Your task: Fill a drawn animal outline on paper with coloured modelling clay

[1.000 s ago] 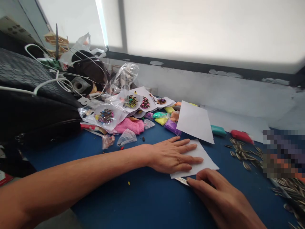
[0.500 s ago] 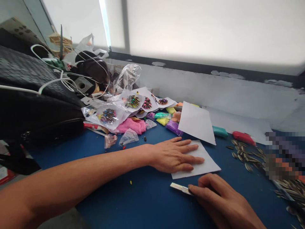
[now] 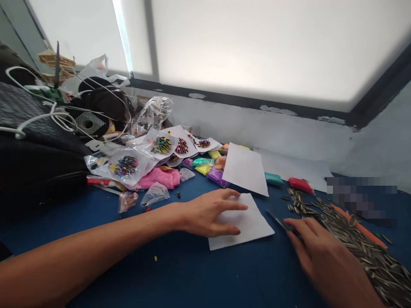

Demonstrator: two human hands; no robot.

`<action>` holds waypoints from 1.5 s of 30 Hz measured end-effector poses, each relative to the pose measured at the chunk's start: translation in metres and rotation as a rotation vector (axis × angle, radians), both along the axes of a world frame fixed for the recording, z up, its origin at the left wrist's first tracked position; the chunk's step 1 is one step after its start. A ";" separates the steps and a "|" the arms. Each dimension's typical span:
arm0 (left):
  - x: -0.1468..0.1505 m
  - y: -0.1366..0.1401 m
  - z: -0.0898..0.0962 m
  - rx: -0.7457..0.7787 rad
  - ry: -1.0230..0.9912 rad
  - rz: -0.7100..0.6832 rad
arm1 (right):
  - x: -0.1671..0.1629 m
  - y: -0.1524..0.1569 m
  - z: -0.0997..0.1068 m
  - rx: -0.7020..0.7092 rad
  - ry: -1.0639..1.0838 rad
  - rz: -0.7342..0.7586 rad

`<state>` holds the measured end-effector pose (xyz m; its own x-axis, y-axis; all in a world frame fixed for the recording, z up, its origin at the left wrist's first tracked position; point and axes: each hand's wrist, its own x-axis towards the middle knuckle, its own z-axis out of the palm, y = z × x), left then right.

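Observation:
My left hand (image 3: 208,214) reaches in from the left with fingers apart over a small white sheet of paper (image 3: 253,222); the sheet's left part is hidden under it. To the right of this sheet, my right hand (image 3: 324,252) is closed on a thin, flat, blade-like tool (image 3: 278,219). Its tip points up and left, just beyond the paper's edge, and the fingers cover its other end. Loose striped sunflower seeds (image 3: 362,244) lie beside my right hand. Behind the small sheet, another white sheet (image 3: 245,169) leans over small coloured packets.
Seed-studded pieces (image 3: 162,145) rest on white papers at the back left, near a pink cloth (image 3: 160,177). A teal packet (image 3: 274,179), a red packet (image 3: 300,185) and an orange strip (image 3: 359,226) lie rightward. A black bag (image 3: 41,171) stands at left.
My right hand has moved right, away from the front of the small sheet, and the tool has turned to point up-left. My left fingers have bent slightly. The view has shifted right.

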<state>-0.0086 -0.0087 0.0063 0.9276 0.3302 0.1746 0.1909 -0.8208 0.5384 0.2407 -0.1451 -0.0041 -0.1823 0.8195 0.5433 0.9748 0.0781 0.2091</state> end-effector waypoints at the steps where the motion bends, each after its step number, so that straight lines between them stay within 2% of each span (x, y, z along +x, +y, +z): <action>1: 0.000 0.000 0.001 -0.025 -0.019 0.032 | 0.000 -0.001 -0.002 -0.002 -0.009 -0.010; 6: 0.002 -0.002 0.009 0.069 0.060 0.298 | -0.002 -0.004 -0.006 0.004 -0.031 -0.060; 11: 0.004 -0.001 0.010 -0.062 0.065 0.380 | -0.004 -0.005 -0.005 -0.012 -0.016 -0.065; 17: 0.007 0.001 0.004 -0.403 -0.110 0.353 | -0.006 -0.006 -0.005 -0.031 -0.008 -0.059; 23: 0.005 0.005 0.011 -0.803 -0.287 0.306 | -0.004 -0.007 -0.007 -0.027 -0.041 -0.037; 27: 0.006 0.006 0.014 -0.952 -0.391 0.331 | -0.004 -0.007 -0.005 -0.030 -0.052 -0.008; 34: 0.008 0.008 0.013 -1.026 -0.569 0.410 | -0.008 -0.005 0.001 -0.015 -0.074 0.156; 41: 0.007 0.012 0.014 -1.085 -0.597 0.471 | -0.028 0.009 0.007 0.058 -0.141 0.321; 45: 0.007 0.010 0.020 -1.086 -0.568 0.485 | -0.041 0.006 0.015 0.084 -0.109 0.402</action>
<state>-0.0012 0.0015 0.0262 0.5620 0.8246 -0.0652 -0.1285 0.1649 0.9779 0.1999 -0.1396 0.0105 -0.5387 0.6249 0.5650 0.8418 0.4260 0.3315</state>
